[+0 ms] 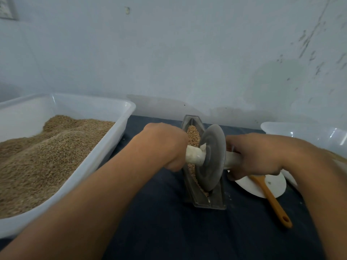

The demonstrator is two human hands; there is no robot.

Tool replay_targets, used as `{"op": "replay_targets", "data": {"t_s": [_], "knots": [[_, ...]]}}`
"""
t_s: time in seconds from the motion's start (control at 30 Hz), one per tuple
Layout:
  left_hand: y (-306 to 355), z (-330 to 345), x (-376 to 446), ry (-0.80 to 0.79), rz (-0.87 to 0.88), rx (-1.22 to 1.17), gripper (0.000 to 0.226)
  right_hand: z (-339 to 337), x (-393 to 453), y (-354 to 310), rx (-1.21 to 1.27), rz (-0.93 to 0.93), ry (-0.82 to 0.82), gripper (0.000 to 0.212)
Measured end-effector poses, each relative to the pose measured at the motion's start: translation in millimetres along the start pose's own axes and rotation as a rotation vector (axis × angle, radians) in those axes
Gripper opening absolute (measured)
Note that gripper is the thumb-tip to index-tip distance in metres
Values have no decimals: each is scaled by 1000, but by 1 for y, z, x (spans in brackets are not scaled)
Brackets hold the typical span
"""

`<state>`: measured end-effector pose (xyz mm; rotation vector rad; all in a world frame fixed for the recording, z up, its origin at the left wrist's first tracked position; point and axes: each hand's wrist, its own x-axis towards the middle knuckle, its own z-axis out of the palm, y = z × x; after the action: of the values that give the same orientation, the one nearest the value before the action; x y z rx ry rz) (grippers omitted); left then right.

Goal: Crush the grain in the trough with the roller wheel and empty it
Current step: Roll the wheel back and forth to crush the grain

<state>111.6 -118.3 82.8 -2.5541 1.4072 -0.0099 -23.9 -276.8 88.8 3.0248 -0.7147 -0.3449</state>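
Left hand [165,145] and right hand [257,154] each wrapped tight round an end of the white handle [194,155], wheel [211,158] upright in the grain-filled trough [204,200] mid-table, big grain tub [114,145] left, orange spatula [272,200] on a plate [276,186] right

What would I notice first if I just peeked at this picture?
First, the grey roller wheel standing in the narrow trough in the middle, with the left hand and right hand each gripping an end of its white handle. Brown grain lies in the trough beside the wheel. On the left, a big white tub holds a heap of the same brown stuff.
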Motion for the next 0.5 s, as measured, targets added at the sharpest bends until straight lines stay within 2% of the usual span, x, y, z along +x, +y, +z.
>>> {"op": "replay_targets", "data": {"t_s": [0.37, 0.5], "knots": [[-3, 11, 12, 73, -49, -25, 31, 15, 19, 6, 113, -31, -7, 48], [-5, 20, 21, 107, -71, -58, 30, 28, 39, 2, 73, 4, 69, 40]]}}
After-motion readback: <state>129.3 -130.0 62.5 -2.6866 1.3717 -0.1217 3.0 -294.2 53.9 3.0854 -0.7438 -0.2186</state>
